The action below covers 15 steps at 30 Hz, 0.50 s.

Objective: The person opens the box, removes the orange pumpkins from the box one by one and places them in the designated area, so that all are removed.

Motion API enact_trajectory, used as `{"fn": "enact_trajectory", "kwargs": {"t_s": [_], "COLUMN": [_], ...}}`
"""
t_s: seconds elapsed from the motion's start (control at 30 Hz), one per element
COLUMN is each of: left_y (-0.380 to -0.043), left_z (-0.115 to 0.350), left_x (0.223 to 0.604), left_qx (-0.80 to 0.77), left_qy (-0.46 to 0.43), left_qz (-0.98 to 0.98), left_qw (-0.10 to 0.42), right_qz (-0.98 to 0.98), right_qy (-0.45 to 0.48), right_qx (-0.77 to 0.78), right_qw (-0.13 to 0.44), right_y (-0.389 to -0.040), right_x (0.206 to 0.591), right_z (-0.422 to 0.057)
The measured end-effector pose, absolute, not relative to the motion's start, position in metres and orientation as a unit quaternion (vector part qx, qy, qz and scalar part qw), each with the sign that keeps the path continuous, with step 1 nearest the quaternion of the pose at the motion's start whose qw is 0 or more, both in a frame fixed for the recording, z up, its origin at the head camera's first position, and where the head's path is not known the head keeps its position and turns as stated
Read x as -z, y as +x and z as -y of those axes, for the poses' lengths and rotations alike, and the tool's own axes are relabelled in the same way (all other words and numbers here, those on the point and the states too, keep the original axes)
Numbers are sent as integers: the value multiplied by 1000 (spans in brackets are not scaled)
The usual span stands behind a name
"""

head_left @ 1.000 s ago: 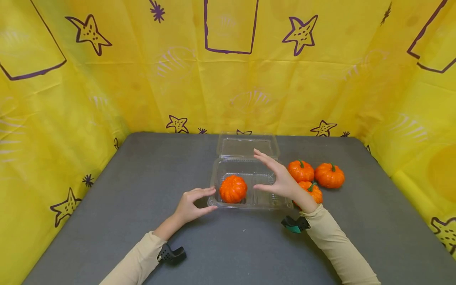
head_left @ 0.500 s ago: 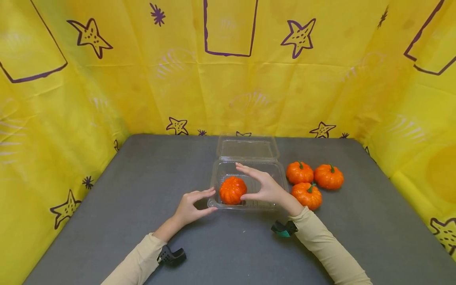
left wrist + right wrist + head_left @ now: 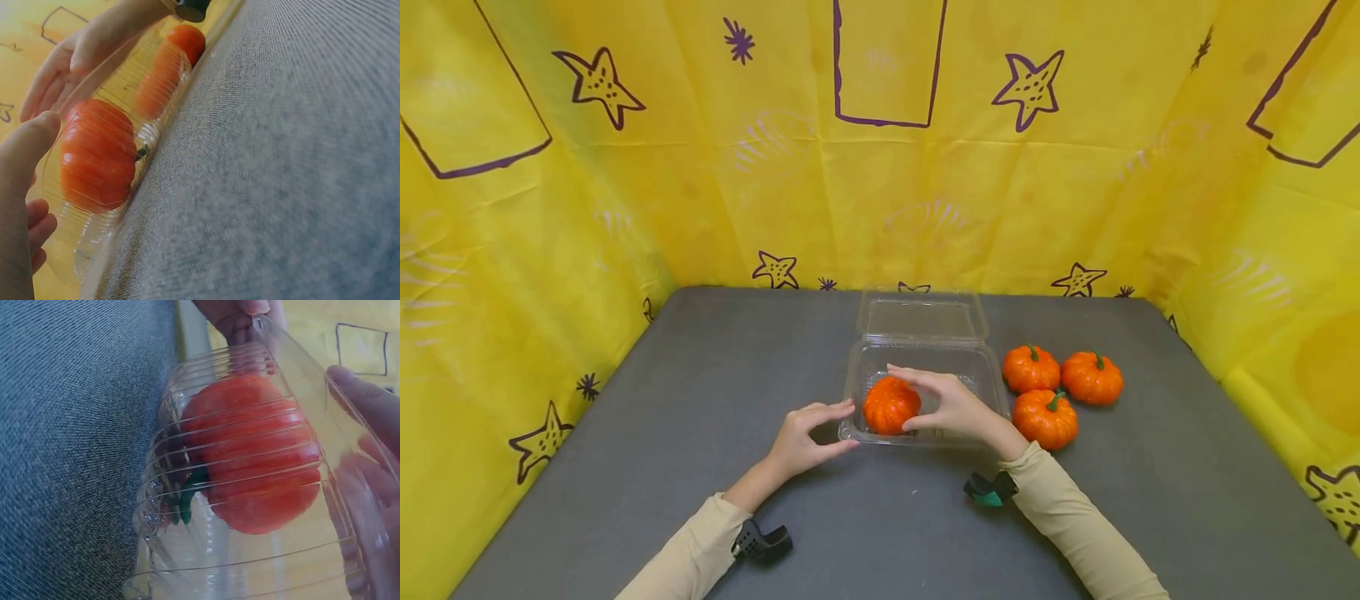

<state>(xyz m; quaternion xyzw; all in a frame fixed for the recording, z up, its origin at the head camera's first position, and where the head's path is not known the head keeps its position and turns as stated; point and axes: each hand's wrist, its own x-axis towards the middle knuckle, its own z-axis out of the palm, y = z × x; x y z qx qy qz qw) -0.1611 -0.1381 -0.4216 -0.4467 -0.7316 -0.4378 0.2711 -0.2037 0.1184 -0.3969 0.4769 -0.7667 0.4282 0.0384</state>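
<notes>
A clear plastic clamshell container [image 3: 977,358] lies with its lid folded back. An orange pumpkin [image 3: 891,406] sits in its left half, stem facing down, as the left wrist view shows. My left hand [image 3: 801,437] grips the container's left front corner, thumb on the rim. My right hand [image 3: 958,408] hovers over the container just right of the pumpkin, thumb and fingers spread toward it. In the left wrist view the right hand [image 3: 81,59] appears above the pumpkin, holding nothing. Whether a fingertip touches the pumpkin I cannot tell.
Right of the container stand three more orange pumpkins with green stems: one at the back [image 3: 1032,369], one in front [image 3: 1046,419] and one farther right [image 3: 1092,378]. The grey table [image 3: 850,533] ends at a yellow patterned cloth [image 3: 880,192] behind and on both sides.
My right hand has moved left and lower, from the container's right half to beside the pumpkin. The left hand, container and pumpkins keep their places.
</notes>
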Motion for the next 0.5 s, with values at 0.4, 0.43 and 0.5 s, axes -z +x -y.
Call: {"fn": "enact_trajectory", "kwargs": {"t_s": [0.4,0.43,0.5], "left_y": [-163,-162,-162], "left_z": [137,137,137], "left_x": [423,423,422], "left_qx": [441,441,441], "left_qy": [-450,-449,-447], "left_qz": [727,727,729], "left_qw": [274,274,273], "right_qz": [776,780,789], "right_qy": [497,494,491], "right_qx": [-387,-381,-368], "right_qw": [44,40,37], "right_y": [-206,-206,-207], "right_x": [401,402,403], "right_z": [-121,-121,-121]}}
